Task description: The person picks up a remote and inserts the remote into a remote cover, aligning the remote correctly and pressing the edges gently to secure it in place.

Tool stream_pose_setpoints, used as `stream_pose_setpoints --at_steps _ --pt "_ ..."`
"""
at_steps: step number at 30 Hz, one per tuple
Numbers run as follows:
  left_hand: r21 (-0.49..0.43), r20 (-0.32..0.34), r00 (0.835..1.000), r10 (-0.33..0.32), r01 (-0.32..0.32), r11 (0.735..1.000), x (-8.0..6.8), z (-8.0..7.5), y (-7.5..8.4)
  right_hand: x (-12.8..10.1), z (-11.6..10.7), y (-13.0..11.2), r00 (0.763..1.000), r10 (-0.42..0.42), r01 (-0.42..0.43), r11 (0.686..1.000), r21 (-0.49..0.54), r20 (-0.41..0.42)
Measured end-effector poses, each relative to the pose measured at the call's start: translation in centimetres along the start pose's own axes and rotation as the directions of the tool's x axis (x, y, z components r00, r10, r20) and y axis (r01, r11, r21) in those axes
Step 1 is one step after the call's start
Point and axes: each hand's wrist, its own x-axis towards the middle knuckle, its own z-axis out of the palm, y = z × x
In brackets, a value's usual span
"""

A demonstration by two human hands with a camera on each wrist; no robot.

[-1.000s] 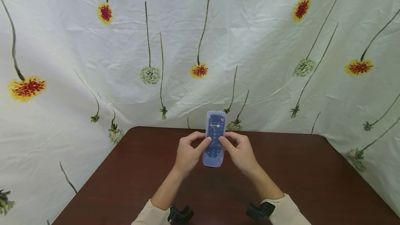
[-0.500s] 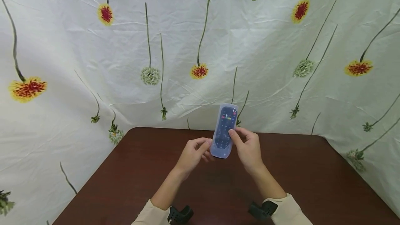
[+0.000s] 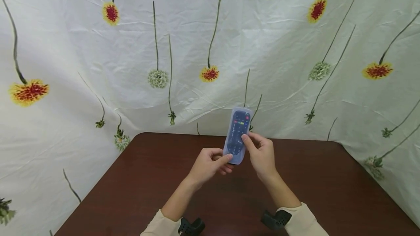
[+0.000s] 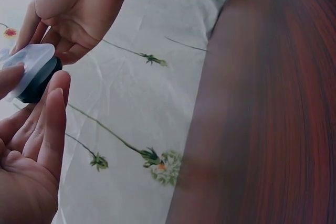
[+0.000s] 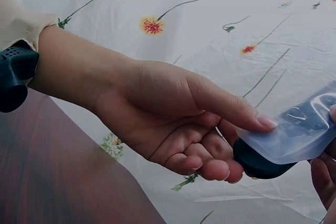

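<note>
A dark remote control with small coloured buttons is held up above the far part of the table, under a translucent bluish cover. It leans slightly to the right. My left hand pinches the lower left corner, thumb on the front and fingers behind. On the right long side, my right hand grips it with the thumb on its face. Both wrist views show the dark body bulging out below the edge of the clear cover. Fingers behind the remote are partly hidden in the head view.
A dark reddish-brown table spreads beneath both hands. Behind it and along its sides hangs a white cloth printed with flowers. A black wrist device sits at the right sleeve, with another at the left.
The remote has moved up and right and tilted rightward. My left hand has shifted from its left side to its lower corner, the thumb now on the front. My right hand has kept its grip.
</note>
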Motion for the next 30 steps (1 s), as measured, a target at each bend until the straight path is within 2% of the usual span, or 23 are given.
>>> stream_pose_setpoints --at_steps 8,16,30 --pt "-0.049 0.010 1.000 0.013 -0.013 0.999 -0.10 0.12 0.20 -0.12 0.02 0.20 0.999 0.042 -0.042 0.999 0.006 0.006" --pt "-0.058 -0.015 0.999 0.043 -0.044 0.997 -0.16 0.08 0.28 -0.15 0.23 0.29 0.996 0.087 -0.087 0.996 -0.002 0.021" --pt "-0.069 -0.025 0.999 0.023 -0.025 0.997 -0.09 -0.22 0.15 -0.42 0.76 0.60 0.995 0.085 -0.083 0.996 -0.031 0.059"
